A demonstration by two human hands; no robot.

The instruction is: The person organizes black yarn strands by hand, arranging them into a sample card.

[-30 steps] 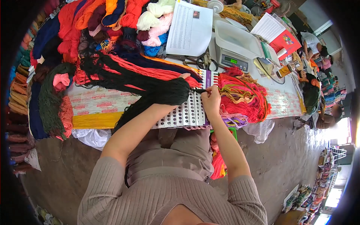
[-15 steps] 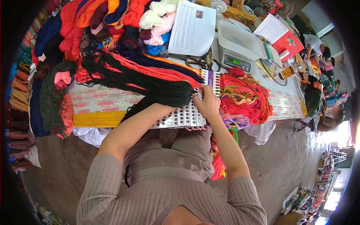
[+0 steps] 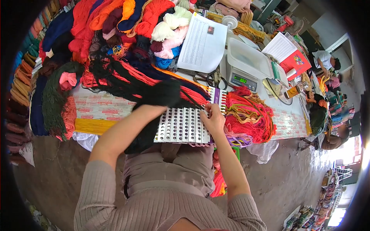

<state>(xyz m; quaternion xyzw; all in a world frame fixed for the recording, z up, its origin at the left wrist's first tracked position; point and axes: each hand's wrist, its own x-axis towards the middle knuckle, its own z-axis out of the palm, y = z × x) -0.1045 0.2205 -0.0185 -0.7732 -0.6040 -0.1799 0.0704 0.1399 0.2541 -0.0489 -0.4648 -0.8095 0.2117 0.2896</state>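
Note:
A hank of black yarn (image 3: 168, 93) lies over my left hand (image 3: 157, 109), which grips it; the yarn hides most of the fingers. From the hank a thin black strand (image 3: 191, 97) stretches to my right hand (image 3: 213, 120). The thumb and fingertips there pinch the strand at the edge of a white punched card (image 3: 181, 125) with rows of round holes. A purple strip (image 3: 216, 96) runs beside the holes, and small coloured thread tufts fill the holes to its right. Coral yarn (image 3: 144, 77) lies behind the black hank.
Right of the card sits a heap of red and multicoloured yarn (image 3: 248, 115). Behind are scissors (image 3: 216, 78), a digital scale (image 3: 243, 80) with a clear tray (image 3: 248, 57), and a printed sheet (image 3: 202, 42). Many yarn hanks (image 3: 81, 30) pile up at the back left. People work far right.
My left hand has drawn the black hank left and away from the card, baring more holes and pulling a strand out. My right hand stays near the card's edge, fingers now pinched.

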